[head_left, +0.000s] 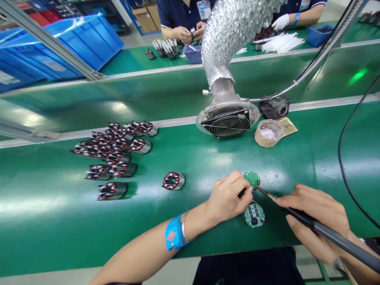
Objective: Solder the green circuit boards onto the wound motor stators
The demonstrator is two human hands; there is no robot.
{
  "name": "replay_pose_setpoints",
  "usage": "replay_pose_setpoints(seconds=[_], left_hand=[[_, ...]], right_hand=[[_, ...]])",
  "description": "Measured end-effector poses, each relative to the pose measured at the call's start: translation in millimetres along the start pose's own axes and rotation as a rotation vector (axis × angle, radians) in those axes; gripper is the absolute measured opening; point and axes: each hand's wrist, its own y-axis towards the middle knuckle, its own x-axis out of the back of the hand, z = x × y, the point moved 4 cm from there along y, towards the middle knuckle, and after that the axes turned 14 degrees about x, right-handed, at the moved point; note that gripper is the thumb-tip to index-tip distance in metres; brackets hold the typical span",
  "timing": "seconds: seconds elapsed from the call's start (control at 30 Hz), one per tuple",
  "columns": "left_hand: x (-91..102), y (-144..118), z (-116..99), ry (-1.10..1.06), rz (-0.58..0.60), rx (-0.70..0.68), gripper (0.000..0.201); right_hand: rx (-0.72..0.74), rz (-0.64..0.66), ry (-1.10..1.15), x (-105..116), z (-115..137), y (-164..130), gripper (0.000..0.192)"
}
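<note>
Glossy green worktop point(142, 233) stretches across the view, with a similar bench beyond it. On it, the right hand point(320, 221) is closed firmly around a black-handled, slender-tipped soldering iron point(335, 237), pen-fashion. Its metal tip meets the lower right of a round green circuit board point(252, 179). At that board's left edge, the left hand point(230, 196) has its fingers curled close together; whether they pinch the rim or something finer is hidden. A second round green board with black rectangular chips point(254, 215) lies just nearer the body, close under the left fingers.

The likeliest trouble is heat: if the tip skids on the small disc, it could scorch a neighbouring part or reach the fingertips. A loose hold could let the board turn and smear a joint; a dropped wrist could knock the second board.

Farther out stand a lone silver cylinder with copper windings point(173, 181), a tan round pot point(263, 141) and a black-grilled extractor hood point(227, 122).
</note>
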Motion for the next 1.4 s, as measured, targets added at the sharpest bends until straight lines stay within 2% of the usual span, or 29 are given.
replay_pose_setpoints(seconds=[0.5, 0.73, 0.83, 0.93, 1.0, 1.1, 1.2, 1.27, 1.4], left_hand=[[1.3, 1.2, -0.3, 0.03, 0.016, -0.064, 0.011], [-0.6, 0.7, -1.1, 0.052, -0.014, -0.068, 0.013], [-1.8, 0.4, -0.9, 0.06, -0.007, -0.061, 0.013], [-1.5, -0.2, -0.5, 0.065, -0.001, -0.055, 0.012], [0.4, -1.1, 0.0, 0.068, 0.008, -0.052, 0.012], [5.2, -3.2, 0.6, 0.031, 0.056, -0.054, 0.007], [9.9, -3.3, -0.4, -0.1, 0.123, -0.069, 0.014], [10.3, 0.9, 1.8, -0.228, 0.18, 0.016, 0.009], [3.2, 14.3, 14.7, -0.456, 0.295, 0.395, 0.01]], right_hand=[[0.036, 0.009, -0.048, -0.4, 2.7, -4.3, 0.029], [0.03, -0.102, -0.011, 12.7, 1.9, -4.8, 0.037], [0.054, -0.139, -0.048, 9.1, -4.8, -6.6, 0.044], [0.005, -0.166, -0.096, -1.5, -20.5, -4.6, 0.047], [-0.005, -0.115, -0.09, -11.5, -32.0, 1.7, 0.042], [0.053, 0.052, -0.01, -26.5, -44.7, 14.6, 0.032], [0.074, 0.143, 0.046, -33.8, -52.0, 21.9, 0.034], [0.061, 0.164, 0.052, -35.7, -54.4, 22.5, 0.035], [0.015, 0.153, 0.058, -36.0, -55.3, 21.8, 0.038]])
